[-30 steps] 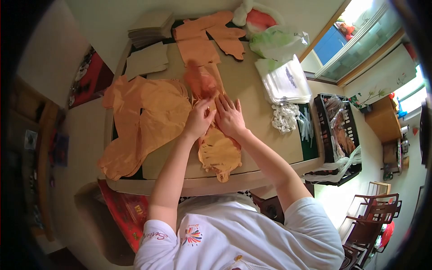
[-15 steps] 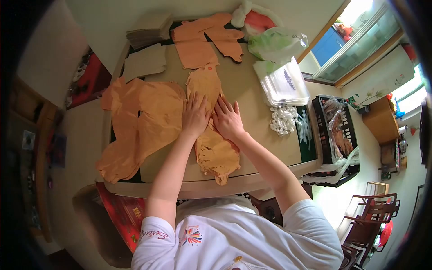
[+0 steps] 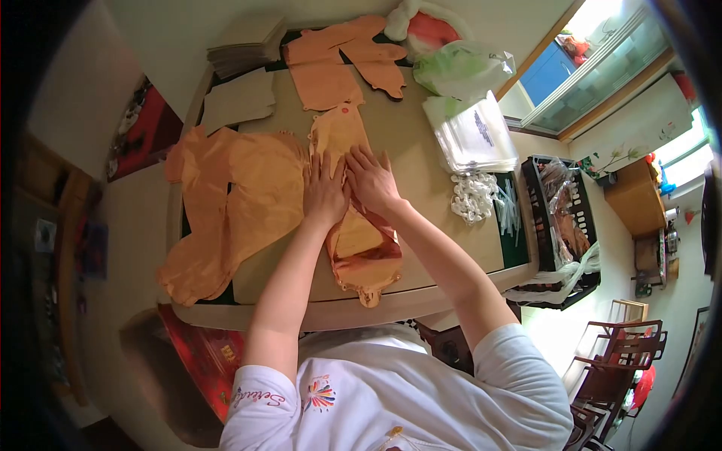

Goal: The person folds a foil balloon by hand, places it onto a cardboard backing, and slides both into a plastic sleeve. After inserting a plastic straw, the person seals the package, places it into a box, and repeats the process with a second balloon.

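Note:
A flat orange-gold foil balloon (image 3: 365, 244) lies lengthwise in front of me, partly folded, with a small red dot near its far end. My left hand (image 3: 326, 195) rests flat on its left side, fingers stretched forward and slightly apart. Beside it, my right hand (image 3: 373, 183) presses on the balloon's right side, fingers extended toward the upper left. Left of my hands lie more flat orange foil balloons (image 3: 263, 184). Another group of orange foil sheets (image 3: 325, 79) touches the far end of the balloon under my hands. My palms hide the balloon's middle.
To the right lie clear plastic bags (image 3: 474, 139), a white coiled bundle (image 3: 474, 198) and clear straws (image 3: 508, 214). Cardboard sheets (image 3: 239, 101) and a stack (image 3: 244, 45) stand at the back left. A black crate (image 3: 541, 225) sits off the table's right edge.
My right hand has moved slightly left and away from me, toward my left hand. The balloon's near part now looks smoother, with a darker reflection across it.

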Action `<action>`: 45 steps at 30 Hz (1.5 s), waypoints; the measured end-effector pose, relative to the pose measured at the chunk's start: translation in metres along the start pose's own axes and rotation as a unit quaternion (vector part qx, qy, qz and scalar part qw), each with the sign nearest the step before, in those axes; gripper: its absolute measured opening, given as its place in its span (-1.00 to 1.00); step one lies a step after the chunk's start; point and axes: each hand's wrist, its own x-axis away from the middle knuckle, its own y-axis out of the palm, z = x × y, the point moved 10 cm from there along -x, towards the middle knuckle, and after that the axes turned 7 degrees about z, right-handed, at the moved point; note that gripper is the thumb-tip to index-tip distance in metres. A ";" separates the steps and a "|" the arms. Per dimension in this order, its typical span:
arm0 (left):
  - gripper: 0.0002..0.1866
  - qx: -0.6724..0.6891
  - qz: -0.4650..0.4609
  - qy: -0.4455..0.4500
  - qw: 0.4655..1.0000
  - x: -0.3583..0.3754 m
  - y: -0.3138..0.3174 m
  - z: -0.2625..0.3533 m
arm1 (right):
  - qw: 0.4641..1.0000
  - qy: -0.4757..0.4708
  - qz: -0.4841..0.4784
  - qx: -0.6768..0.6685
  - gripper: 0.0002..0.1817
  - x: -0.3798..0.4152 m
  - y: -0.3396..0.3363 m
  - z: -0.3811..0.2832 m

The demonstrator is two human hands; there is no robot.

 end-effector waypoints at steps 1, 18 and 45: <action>-0.43 0.010 0.008 0.000 1.000 0.000 0.000 -0.002 | 1.000 -0.002 0.017 -0.007 -0.51 0.001 0.002 0.002; -0.47 0.017 0.023 -0.017 0.999 0.028 -0.014 -0.017 | 0.998 0.002 0.061 -0.018 -0.53 0.004 0.000 0.003; -0.38 0.105 -0.152 0.111 0.976 0.128 -0.051 0.017 | 0.998 0.018 0.054 -0.024 -0.49 0.004 0.001 0.006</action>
